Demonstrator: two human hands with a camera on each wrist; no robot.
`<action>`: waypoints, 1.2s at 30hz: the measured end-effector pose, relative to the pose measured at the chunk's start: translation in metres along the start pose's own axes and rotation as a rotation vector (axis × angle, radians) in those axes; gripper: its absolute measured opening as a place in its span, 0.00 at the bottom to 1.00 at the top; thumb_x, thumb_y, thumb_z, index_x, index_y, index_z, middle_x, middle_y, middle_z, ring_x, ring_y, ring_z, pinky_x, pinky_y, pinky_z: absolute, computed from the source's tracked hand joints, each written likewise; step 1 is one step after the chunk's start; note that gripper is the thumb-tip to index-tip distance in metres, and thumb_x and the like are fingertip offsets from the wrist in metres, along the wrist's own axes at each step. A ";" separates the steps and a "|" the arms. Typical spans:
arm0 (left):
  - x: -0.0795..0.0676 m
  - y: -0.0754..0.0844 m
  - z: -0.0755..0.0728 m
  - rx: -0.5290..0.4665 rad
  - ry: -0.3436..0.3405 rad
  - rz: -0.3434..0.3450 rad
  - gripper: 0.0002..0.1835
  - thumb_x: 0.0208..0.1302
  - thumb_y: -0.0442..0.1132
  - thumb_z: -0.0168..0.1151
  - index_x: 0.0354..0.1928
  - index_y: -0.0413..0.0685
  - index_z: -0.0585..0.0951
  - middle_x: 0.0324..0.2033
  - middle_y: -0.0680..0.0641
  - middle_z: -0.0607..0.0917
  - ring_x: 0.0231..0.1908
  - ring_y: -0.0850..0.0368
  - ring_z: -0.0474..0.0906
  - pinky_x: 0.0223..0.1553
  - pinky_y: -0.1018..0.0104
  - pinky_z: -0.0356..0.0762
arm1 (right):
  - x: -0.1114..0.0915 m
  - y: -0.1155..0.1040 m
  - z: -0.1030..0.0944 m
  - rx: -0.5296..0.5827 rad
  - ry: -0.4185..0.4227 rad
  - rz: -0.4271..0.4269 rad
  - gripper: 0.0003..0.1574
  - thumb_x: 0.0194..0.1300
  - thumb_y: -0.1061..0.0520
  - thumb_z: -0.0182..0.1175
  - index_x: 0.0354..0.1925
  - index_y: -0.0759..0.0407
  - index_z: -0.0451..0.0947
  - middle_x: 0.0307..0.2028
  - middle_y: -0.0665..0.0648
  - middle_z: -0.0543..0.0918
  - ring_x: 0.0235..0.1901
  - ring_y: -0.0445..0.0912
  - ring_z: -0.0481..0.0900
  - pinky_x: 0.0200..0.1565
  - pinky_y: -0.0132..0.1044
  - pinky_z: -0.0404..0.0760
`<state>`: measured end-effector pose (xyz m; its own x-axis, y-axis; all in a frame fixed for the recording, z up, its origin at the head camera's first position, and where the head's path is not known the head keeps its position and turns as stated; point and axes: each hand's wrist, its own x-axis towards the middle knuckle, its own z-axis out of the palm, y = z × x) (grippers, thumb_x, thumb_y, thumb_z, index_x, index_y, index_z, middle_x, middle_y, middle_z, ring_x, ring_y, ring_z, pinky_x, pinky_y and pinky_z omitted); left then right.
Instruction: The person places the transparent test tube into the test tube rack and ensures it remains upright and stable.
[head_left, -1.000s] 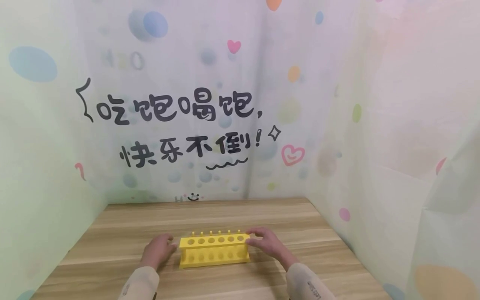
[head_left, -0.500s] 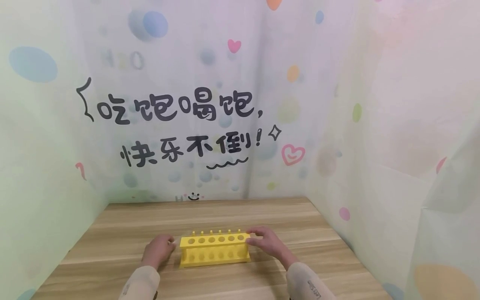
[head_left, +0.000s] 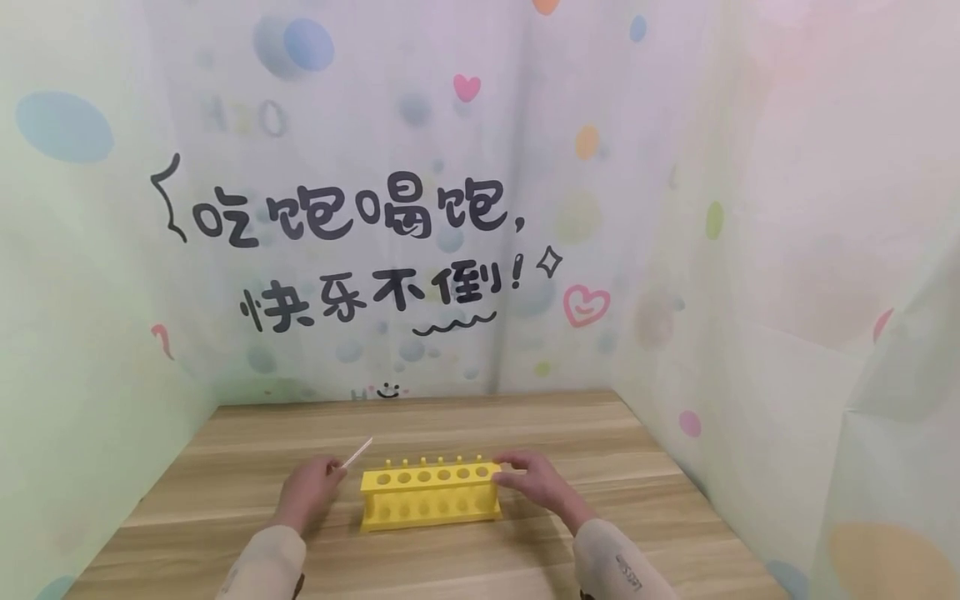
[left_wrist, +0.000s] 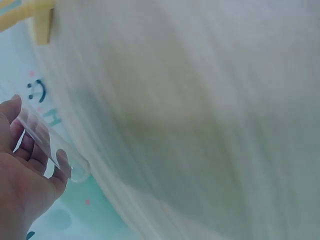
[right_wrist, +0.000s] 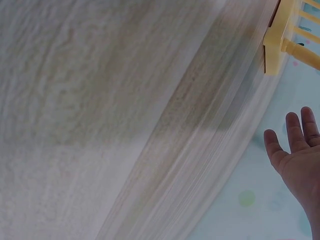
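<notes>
A yellow test tube rack (head_left: 429, 482) stands on the wooden table, with a row of several holes in its top plate and short pegs along the back. My left hand (head_left: 311, 490), left of the rack, pinches a clear test tube (head_left: 358, 452) that slants up and to the right. In the left wrist view, thumb and fingers curl round the transparent test tube (left_wrist: 44, 142), its rounded end low by the little finger. At the rack's right end, my right hand (head_left: 534, 485) holds the top plate's corner between thumb and index finger; its other fingers extend in the right wrist view.
The wooden table top (head_left: 450, 571) runs back to a printed curtain (head_left: 420, 358) with dots and lettering. Similar sheets close in the left side (head_left: 82, 333) and right side (head_left: 780, 400).
My left hand has turned, so the test tube now sticks out plainly up and to the right, above the rack's left end. The right hand and the rack stay in place.
</notes>
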<state>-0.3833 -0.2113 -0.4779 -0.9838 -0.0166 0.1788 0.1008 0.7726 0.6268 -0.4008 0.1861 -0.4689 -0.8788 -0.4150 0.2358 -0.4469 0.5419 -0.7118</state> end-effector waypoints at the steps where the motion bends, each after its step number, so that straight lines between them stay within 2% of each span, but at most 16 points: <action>1: 0.001 0.001 -0.003 -0.016 0.001 -0.005 0.13 0.68 0.40 0.54 0.45 0.38 0.79 0.25 0.47 0.78 0.25 0.56 0.70 0.25 0.65 0.69 | 0.000 0.000 0.000 0.001 -0.002 0.001 0.25 0.64 0.44 0.60 0.54 0.55 0.78 0.56 0.59 0.80 0.59 0.63 0.73 0.59 0.60 0.71; 6: 0.006 0.007 -0.012 -0.126 0.001 -0.058 0.12 0.68 0.40 0.54 0.45 0.39 0.79 0.31 0.44 0.80 0.28 0.56 0.71 0.27 0.66 0.71 | -0.001 0.000 0.001 0.013 -0.006 -0.003 0.25 0.64 0.44 0.60 0.54 0.55 0.78 0.56 0.59 0.80 0.59 0.63 0.73 0.59 0.60 0.71; 13: 0.011 0.019 -0.021 -0.193 0.067 -0.020 0.17 0.67 0.43 0.56 0.48 0.37 0.80 0.39 0.43 0.84 0.37 0.53 0.76 0.37 0.59 0.77 | -0.001 0.001 0.001 0.018 -0.005 0.007 0.25 0.64 0.43 0.60 0.54 0.54 0.78 0.56 0.58 0.80 0.59 0.62 0.73 0.59 0.59 0.71; 17: 0.013 0.027 -0.025 -0.232 0.072 -0.046 0.18 0.68 0.45 0.56 0.51 0.38 0.79 0.43 0.41 0.83 0.42 0.51 0.77 0.43 0.55 0.79 | 0.000 0.001 0.002 0.013 -0.006 0.013 0.25 0.64 0.43 0.59 0.55 0.54 0.78 0.56 0.58 0.80 0.59 0.62 0.73 0.59 0.59 0.71; 26: 0.017 0.051 -0.034 -0.332 0.152 -0.066 0.18 0.67 0.47 0.56 0.52 0.42 0.78 0.42 0.42 0.83 0.40 0.52 0.78 0.37 0.64 0.78 | 0.001 0.003 0.002 0.009 -0.001 0.018 0.25 0.64 0.43 0.60 0.54 0.53 0.78 0.56 0.57 0.80 0.59 0.62 0.73 0.58 0.60 0.72; 33: 0.015 0.064 -0.039 -0.394 0.209 -0.024 0.20 0.66 0.48 0.57 0.53 0.42 0.77 0.47 0.41 0.81 0.48 0.49 0.77 0.47 0.61 0.79 | 0.001 0.003 0.002 0.014 -0.003 0.026 0.26 0.64 0.42 0.60 0.55 0.54 0.78 0.57 0.58 0.80 0.60 0.63 0.72 0.59 0.60 0.71; 36: 0.014 0.068 -0.038 -0.441 0.217 -0.009 0.19 0.66 0.46 0.58 0.53 0.41 0.76 0.47 0.40 0.80 0.48 0.49 0.77 0.48 0.63 0.79 | 0.002 0.003 0.002 0.017 0.000 0.032 0.26 0.63 0.42 0.60 0.55 0.54 0.78 0.57 0.58 0.80 0.60 0.63 0.72 0.59 0.60 0.71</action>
<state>-0.3843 -0.1832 -0.4043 -0.9359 -0.1903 0.2963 0.1918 0.4301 0.8822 -0.4035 0.1858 -0.4720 -0.8924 -0.3978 0.2128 -0.4158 0.5420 -0.7303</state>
